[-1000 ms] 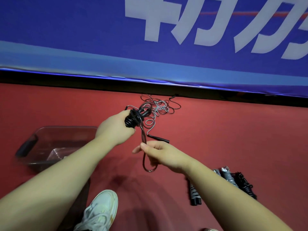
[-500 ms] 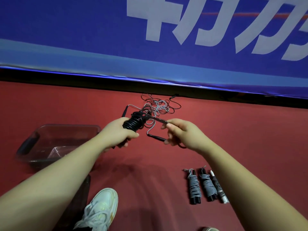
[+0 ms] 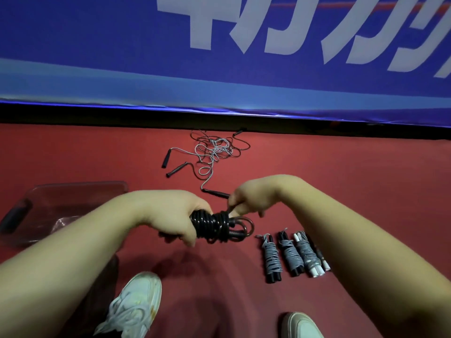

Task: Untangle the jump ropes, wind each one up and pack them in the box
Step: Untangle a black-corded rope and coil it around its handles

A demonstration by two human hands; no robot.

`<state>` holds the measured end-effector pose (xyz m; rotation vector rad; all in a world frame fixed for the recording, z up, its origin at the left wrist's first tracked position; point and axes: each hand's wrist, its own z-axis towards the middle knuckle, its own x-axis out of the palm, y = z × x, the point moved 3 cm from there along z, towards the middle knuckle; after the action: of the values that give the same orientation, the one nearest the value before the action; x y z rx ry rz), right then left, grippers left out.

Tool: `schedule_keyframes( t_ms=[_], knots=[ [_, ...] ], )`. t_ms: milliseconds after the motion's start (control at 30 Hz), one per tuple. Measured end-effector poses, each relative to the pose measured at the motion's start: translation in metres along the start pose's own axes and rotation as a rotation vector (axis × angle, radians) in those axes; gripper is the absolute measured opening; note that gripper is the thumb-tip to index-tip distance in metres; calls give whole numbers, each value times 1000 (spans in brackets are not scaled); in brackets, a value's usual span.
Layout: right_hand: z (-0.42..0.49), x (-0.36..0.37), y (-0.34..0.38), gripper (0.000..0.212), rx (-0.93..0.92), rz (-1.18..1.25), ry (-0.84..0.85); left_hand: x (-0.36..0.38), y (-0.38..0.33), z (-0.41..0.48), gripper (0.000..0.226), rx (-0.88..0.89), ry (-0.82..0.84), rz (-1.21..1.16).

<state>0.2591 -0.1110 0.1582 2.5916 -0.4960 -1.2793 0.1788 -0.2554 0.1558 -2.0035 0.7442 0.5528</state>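
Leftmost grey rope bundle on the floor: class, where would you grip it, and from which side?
Probably its wound middle, from above and left: the leftmost bundle lies flat on the floor, left flank free, another bundle close on its right.

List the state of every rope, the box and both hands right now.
Black rope: wound into a coil, one loop loose, held off the floor.
Left hand: grips the coil.
Right hand: pinches the rope's end beside the coil.
Tangled ropes: loose tangle on the floor, untouched.
Wound grey ropes: bundled, side by side on the floor, not boxed.
Box: open, no ropes visible inside.
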Motion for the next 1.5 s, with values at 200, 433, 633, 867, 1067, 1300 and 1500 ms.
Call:
schedule_keyframes(
  t_ms=[200, 433, 633, 867, 1067, 1300, 1500],
  knots=[
    [-3, -22, 25, 30, 114, -387, -410, 1, 3, 26, 21, -274, -307, 177],
    [-2, 8, 27, 30, -250, -265, -1122, -7, 29, 16, 28, -180, -439, -434],
    [-11, 8, 24, 29, -437, 322, -1271, -18, 23, 11, 28, -41, -662, -578],
    [-6, -2, 26, 10, -632, 1545, -1017, -26, 17, 9, 27, 68, -748, -781],
    [-4, -4, 22, 10, -525, 1281, -1052, -20, 9, 12, 22, 107, -673, -966],
    [-19, -17, 31, 13, -342, 1056, -1134, -19, 9, 12, 25, 265, -686, -1005],
    [-33, -35, 29, 17, -128, 805, -1141, -26, 3, 5, 33, 216, -952, -611]
  ],
)
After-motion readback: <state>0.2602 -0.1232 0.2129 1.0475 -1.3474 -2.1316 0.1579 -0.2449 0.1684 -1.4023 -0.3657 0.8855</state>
